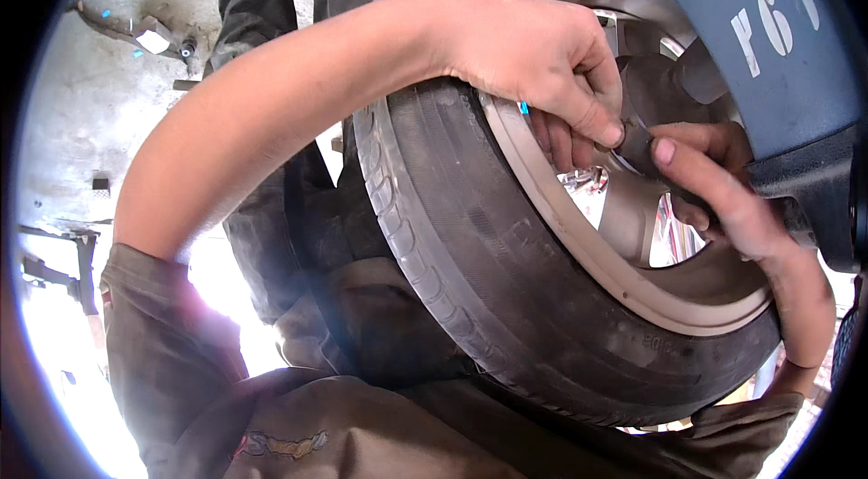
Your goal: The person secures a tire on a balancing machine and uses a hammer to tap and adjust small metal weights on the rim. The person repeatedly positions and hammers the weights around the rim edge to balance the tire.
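Up close, a wheel [506, 298] stands on edge against the person's lap, its tread facing lower left and its silver rim [633, 289] facing upper right toward a blue machine [723, 36]. At the hub sits a small dark cap [638, 146], whose long axis cannot be made out. The left hand [542, 63] curls over the tyre from above, fingers pinching the cap. The right hand [723, 189] reaches up from below the rim, thumb and fingers closed on the same cap. Grey concrete floor [90, 117] lies behind.

Grimy brown short sleeves [154, 325], dark dirty trousers [271, 235], bare forearms.
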The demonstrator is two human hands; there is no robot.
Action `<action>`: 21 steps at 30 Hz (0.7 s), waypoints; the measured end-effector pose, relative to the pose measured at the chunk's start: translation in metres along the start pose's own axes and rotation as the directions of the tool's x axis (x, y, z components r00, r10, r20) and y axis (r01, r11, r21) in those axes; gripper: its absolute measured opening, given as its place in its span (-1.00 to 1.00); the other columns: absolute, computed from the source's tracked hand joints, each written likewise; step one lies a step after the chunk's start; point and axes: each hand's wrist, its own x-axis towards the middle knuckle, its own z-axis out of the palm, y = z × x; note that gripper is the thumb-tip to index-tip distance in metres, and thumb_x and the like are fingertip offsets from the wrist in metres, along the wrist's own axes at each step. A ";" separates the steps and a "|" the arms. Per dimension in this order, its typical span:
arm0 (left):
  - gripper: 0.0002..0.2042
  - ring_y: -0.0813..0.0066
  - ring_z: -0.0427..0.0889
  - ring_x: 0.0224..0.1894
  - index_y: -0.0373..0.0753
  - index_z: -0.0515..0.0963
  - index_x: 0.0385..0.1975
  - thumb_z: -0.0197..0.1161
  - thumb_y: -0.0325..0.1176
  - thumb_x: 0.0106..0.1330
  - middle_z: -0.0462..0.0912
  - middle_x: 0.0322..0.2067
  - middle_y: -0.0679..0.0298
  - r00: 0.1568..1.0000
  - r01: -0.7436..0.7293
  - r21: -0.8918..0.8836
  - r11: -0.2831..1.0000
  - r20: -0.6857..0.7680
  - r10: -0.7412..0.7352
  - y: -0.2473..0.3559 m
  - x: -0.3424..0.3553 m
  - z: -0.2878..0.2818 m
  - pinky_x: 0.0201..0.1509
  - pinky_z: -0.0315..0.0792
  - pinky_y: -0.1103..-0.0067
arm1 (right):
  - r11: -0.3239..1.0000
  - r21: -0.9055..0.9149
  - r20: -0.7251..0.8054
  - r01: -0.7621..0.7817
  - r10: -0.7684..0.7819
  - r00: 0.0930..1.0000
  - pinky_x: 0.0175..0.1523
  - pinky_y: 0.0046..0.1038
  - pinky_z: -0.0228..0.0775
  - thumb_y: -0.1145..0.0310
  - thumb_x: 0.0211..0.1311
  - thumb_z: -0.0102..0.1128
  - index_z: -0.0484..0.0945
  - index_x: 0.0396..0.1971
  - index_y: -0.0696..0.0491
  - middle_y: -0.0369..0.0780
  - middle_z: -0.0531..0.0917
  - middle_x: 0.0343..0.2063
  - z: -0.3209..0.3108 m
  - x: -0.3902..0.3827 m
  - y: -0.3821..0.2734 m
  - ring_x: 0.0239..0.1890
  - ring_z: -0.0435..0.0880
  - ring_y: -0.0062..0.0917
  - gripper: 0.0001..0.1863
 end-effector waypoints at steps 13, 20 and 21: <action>-0.71 0.36 0.85 -0.25 -0.51 0.70 -0.16 0.36 -0.31 0.48 0.81 -0.35 0.08 0.999 0.017 0.146 0.989 -0.035 -0.012 0.023 0.002 0.000 -0.10 0.71 0.55 | 0.999 -0.020 -0.035 -0.034 0.033 0.999 -0.49 -0.62 0.27 -0.10 0.50 0.19 0.66 0.05 0.15 -0.36 0.49 -0.63 -0.006 -0.013 0.010 -0.63 0.44 -0.73 -0.45; -0.65 0.29 0.85 -0.27 -0.53 0.67 -0.15 0.26 -0.24 0.56 0.81 -0.35 0.01 0.999 0.031 0.112 0.993 -0.012 -0.030 0.024 -0.002 0.000 -0.12 0.70 0.52 | 0.872 0.349 0.265 -0.344 0.260 0.929 -0.80 -0.69 -0.20 -0.19 0.54 0.02 0.63 -0.03 0.11 -0.46 0.23 -0.81 -0.010 -0.002 0.010 -0.91 0.04 -0.80 -0.41; -0.64 0.28 0.85 -0.28 -0.53 0.67 -0.14 0.26 -0.23 0.56 0.81 -0.34 0.01 0.999 0.035 0.100 0.994 0.027 -0.038 0.023 0.003 -0.002 -0.10 0.69 0.52 | 0.826 0.397 0.294 -0.401 0.300 0.908 -0.79 -0.69 -0.21 -0.19 0.54 0.02 0.63 -0.04 0.10 -0.46 0.23 -0.81 -0.009 -0.006 0.012 -0.90 0.05 -0.80 -0.41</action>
